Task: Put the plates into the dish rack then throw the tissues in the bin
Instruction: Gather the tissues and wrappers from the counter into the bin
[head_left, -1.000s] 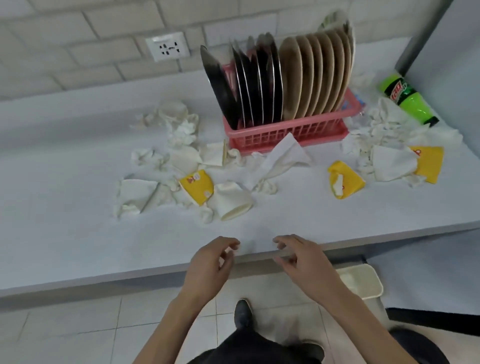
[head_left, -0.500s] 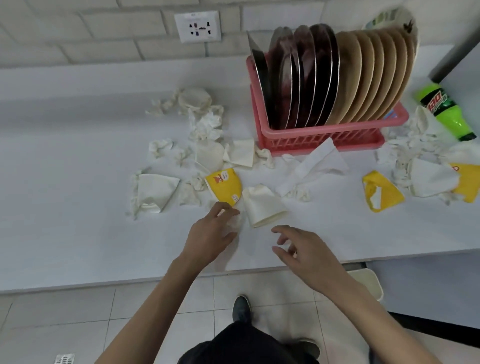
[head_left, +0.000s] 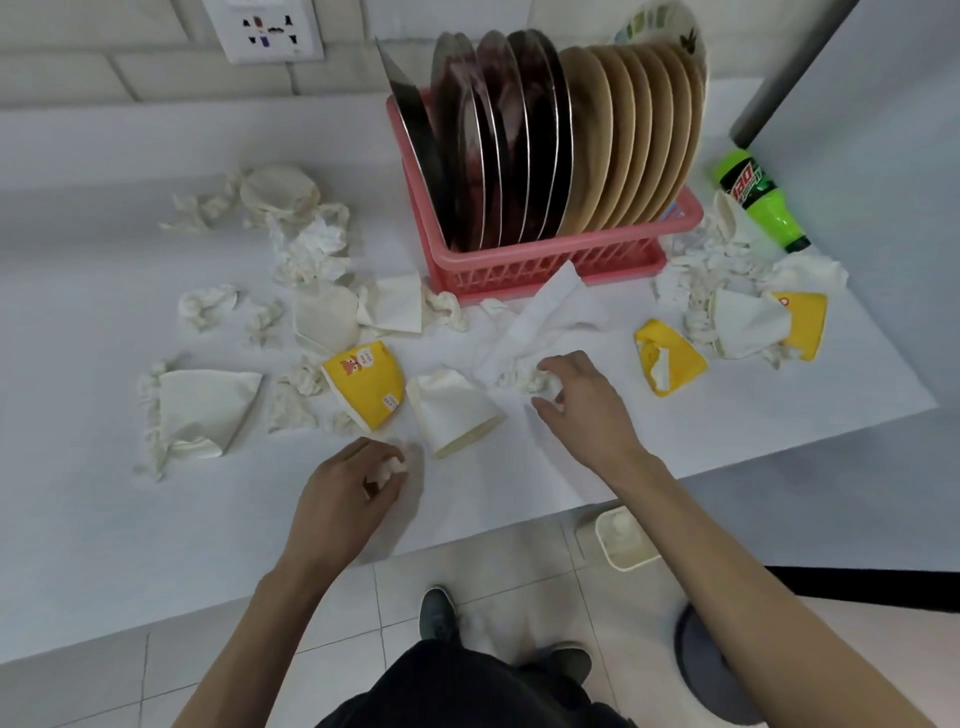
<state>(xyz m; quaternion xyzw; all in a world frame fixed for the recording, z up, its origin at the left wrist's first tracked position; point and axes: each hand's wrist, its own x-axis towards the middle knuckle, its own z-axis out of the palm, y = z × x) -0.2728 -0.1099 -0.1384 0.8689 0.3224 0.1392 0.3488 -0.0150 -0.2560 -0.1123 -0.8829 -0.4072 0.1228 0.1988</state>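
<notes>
The pink dish rack stands at the back of the white counter, packed with several dark metal plates and tan plates on edge. Crumpled white tissues lie scattered across the counter. My left hand pinches a small crumpled tissue near the counter's front. My right hand reaches over a larger tissue in front of the rack, its fingers curling around the tissue's crumpled end. A small white bin stands on the floor under the counter edge.
Crushed yellow paper cups and white cups lie among the tissues. A green soda bottle lies at the right by a grey wall. A wall socket is behind. My shoes stand on the tiled floor.
Both hands came up from below the counter edge onto it. The left hand picked up a small tissue and drew back. The right hand moved forward onto the large tissue.
</notes>
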